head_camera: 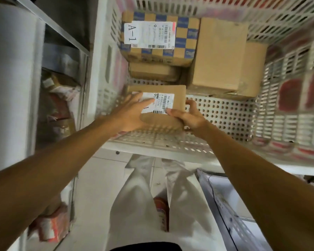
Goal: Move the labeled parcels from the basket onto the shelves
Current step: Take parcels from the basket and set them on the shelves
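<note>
A small labeled parcel (pixel 178 95) is lying near the basket's (pixel 225 113) near-left corner. The left hand (pixel 132 113) is pressing straight fingers on its label while the right hand (pixel 187 115) is gripping its right edge, thumb on top.

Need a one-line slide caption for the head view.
Right hand grips a labeled cardboard parcel in the white basket, left hand flat on its label; A-1 checkered box and plain cartons sit behind.

White perforated basket (pixel 225 115): plain cartons (pixel 219 55) on floor; checkered A-1 parcel (pixel 158 35) apparently stacked atop smaller carton (pixel 152 70).
</note>
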Demonstrator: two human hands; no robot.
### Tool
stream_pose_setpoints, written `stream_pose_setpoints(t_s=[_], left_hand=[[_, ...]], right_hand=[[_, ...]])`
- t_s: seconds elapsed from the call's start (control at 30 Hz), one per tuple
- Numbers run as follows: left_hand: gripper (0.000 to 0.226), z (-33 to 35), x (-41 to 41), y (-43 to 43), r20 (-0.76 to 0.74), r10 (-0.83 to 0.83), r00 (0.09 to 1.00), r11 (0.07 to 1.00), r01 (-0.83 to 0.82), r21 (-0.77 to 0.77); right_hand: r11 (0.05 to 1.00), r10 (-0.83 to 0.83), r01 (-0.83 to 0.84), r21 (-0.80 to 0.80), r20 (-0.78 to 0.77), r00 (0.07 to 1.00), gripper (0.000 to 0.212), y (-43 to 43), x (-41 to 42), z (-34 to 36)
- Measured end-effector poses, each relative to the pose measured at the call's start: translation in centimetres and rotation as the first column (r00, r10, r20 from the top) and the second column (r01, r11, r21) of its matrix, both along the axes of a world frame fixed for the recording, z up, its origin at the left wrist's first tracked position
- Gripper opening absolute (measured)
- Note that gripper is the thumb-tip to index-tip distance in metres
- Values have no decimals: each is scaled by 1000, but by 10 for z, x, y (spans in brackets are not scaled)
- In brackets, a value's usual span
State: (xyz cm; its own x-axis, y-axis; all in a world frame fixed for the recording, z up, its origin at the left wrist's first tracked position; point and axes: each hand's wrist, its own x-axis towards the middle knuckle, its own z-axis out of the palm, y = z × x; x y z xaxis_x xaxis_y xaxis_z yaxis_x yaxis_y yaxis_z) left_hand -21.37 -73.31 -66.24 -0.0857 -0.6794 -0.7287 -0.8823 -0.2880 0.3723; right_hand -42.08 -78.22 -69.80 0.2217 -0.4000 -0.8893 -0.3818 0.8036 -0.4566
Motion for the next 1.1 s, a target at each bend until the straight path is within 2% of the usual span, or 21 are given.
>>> stream_pose_setpoints(t_s=[0.1,0.23,0.3,0.43,0.57,0.7,0.8,0.97,1.1], left_hand=[[91,-29,4,-12,-6,42,999,998,-42,41],[88,-58,10,-22,77,-84,994,994,78,78],[89,-69,3,-22,166,-122,979,993,120,22],[84,-85,-16,-18,312,-69,948,985,114,-128],[87,-89,-3,-18,343,-161,926,963,223,-151],[79,-86,5,-22,274,-195,942,963,237,-128],[75,-80,7,-20,186,-154,970,983,170,-71],[63,-54,8,-6,-50,96,994,988,-89,125],[57,7,8,-9,-163,240,957,970,-229,84]], right_hand=[[997,74,-74,-20,-11,997,77,-14,14,-23],[996,93,-93,-11,-47,995,77,-12,27,-67],[993,116,-118,-28,-69,991,84,-5,32,-86],[986,141,-152,-69,-148,979,101,6,32,-108],[964,228,-253,-77,-237,944,87,-3,35,-89],[933,297,-346,-94,-341,892,82,-5,35,-88],[928,312,-368,-66,-402,860,74,-4,42,-82],[964,238,-263,-30,-341,910,59,-1,44,-47],[926,296,-350,-143,-301,906,47,-10,44,18]])
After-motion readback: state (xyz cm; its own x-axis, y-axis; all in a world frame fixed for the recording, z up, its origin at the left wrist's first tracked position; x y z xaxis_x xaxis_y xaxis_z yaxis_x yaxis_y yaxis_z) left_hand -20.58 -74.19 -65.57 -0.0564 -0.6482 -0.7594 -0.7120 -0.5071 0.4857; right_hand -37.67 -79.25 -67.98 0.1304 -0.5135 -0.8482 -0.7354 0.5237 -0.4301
